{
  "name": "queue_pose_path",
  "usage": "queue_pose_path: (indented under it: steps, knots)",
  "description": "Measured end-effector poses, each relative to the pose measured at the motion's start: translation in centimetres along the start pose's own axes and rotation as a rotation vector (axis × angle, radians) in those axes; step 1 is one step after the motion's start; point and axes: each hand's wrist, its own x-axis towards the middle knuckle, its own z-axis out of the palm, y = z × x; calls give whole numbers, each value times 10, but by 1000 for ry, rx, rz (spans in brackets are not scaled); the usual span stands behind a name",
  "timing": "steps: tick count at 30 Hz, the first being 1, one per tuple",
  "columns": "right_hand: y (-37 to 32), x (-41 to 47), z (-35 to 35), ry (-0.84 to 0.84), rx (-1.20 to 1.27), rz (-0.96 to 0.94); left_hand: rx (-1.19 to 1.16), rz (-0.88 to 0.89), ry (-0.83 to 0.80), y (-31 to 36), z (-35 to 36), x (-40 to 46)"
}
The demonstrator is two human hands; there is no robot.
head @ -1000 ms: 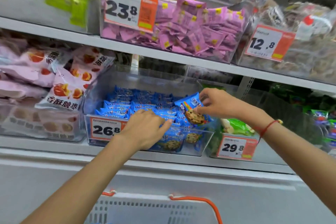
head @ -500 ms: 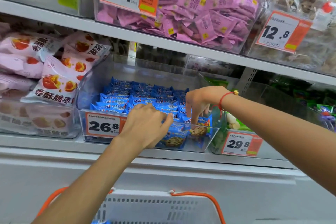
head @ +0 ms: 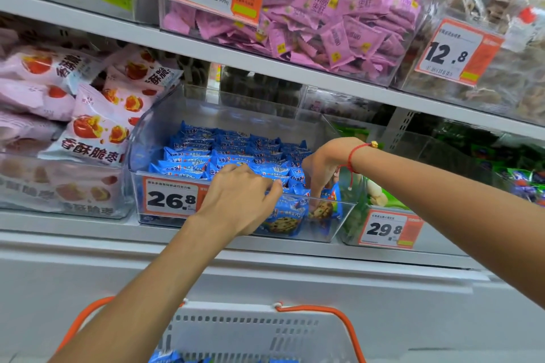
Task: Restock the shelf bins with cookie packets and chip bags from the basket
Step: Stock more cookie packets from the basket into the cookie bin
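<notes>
Basket [head: 259, 330] of white perforated plastic with orange wire handles sits nearest us, below the shelf; a few blue packets [head: 165, 356] show at its lower edge, so we judge stock remains to be moved.

Above it, our left hand [head: 236, 200] reaches over the front lip of the clear plastic shelf bin with the 26.8 price tag [head: 339, 224]. Its fingers are bent and rest against the front blue chocolate-chip cookie packets [head: 283, 222]; we cannot tell whether this grip grasps a packet or only steadies the row.

Our right hand with the red string bracelet [head: 323, 165] points downward into the bin's right front corner. Its fingertips pinch the top of one upright blue cookie packet [head: 327, 209], which stands against the right wall, behind the front wall.

Procedure for the step in hand, as we judge it:
1. Seat the pinched packet fully down before releasing the right grip.
2. Keep its printed face toward the front, matching the neighbouring packet.
3. Use the left hand to hold the front row back so that the new packet does not tip.
4. Press lightly; the cookies inside are likely brittle.

Behind the hands, rows of blue packets [head: 224, 153] fill the bin to the rear. Farther off stand the pink jujube snack bags [head: 97, 127] at left and the bin of pink wrapped sweets [head: 339, 18] on the upper shelf.
</notes>
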Motion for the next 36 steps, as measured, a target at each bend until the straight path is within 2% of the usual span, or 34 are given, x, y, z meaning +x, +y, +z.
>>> queue_pose_path:
  steps: [2, 7, 11, 16, 23, 29, 36]
  knots:
    - [0, -4, 3, 60, -31, -57, -22, -4, 1, 1, 0, -1]
    - [9, -13, 18, 350, -150, -213, -60, -12, 14, 1, 0, -3]
    - [14, -15, 30, 470, -177, -231, -60, -44, 34, 4, 1, -3]
    - [10, -9, 32, 513, -321, -228, -57, -75, 24, 5, 1, -2]
    - [17, 1, 31, 397, 71, -189, -38, -81, -5, 6, -1, -2]
    - [21, 10, 34, 466, 10, -240, -12, -89, -15, 7, -2, -3]
    - [19, 5, 27, 311, 104, -211, -2, -109, -36, 7, -2, -1]
